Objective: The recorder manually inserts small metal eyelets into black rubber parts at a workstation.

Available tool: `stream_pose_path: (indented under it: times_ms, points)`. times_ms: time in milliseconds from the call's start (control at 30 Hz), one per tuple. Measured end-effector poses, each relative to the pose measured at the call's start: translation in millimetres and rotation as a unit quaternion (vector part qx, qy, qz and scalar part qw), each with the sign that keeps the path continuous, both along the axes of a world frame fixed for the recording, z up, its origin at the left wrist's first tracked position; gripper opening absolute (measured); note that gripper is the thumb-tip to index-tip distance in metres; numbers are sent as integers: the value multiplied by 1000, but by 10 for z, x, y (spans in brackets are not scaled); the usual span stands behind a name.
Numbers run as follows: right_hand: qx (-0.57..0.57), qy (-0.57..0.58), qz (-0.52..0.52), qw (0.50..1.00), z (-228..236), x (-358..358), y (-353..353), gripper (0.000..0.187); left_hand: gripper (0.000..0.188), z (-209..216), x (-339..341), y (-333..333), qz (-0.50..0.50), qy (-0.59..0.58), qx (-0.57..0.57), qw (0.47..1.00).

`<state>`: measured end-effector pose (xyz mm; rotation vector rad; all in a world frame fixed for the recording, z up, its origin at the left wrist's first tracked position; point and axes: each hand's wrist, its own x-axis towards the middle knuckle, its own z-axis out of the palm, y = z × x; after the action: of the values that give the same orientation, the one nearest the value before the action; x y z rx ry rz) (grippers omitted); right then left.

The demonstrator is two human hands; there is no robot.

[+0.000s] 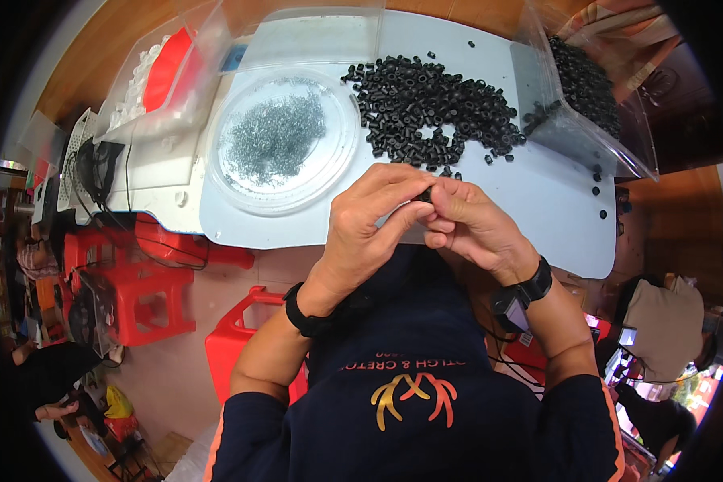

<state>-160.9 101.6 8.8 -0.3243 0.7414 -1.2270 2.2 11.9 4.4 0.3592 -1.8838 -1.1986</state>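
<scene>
My left hand (369,213) and my right hand (478,223) meet over the table's near edge, fingertips pinched together. Between them is a small black plastic piece (426,194), mostly covered by the fingers. Just beyond my hands lies a loose heap of short black ring-like pieces (426,100), some with a visible hole. To the left of the heap sits a round clear tray (231,199) with a spread of tiny silvery metal bits (273,138), too small to make out singly.
A clear bin (618,153) of more black pieces leans at the right, with a few strays beside it. Far left stands a clear box (205,76) holding white parts and something red. Red plastic stools (149,301) stand below the table (313,233). Other people are at both sides.
</scene>
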Motion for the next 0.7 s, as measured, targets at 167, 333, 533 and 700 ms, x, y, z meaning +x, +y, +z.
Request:
stream_pose_path:
  times_ms: [167, 333, 533, 700]
  points:
    - [12, 234, -9, 972, 307, -128, 31, 22, 32, -208, -32, -31, -9, -13, 88, 996]
    - [-138, 619, -228, 739, 969, -851, 157, 28, 35, -346, 119, -89, -28, -32, 225, 973]
    - [-125, 718, -457, 511, 1369, -1803, 205, 44, 31, -389, 138, -84, -44, -60, 254, 964]
    - [-163, 748, -290, 574, 1054, -1366, 141, 18, 30, -433, 138, -93, -47, -66, 250, 965]
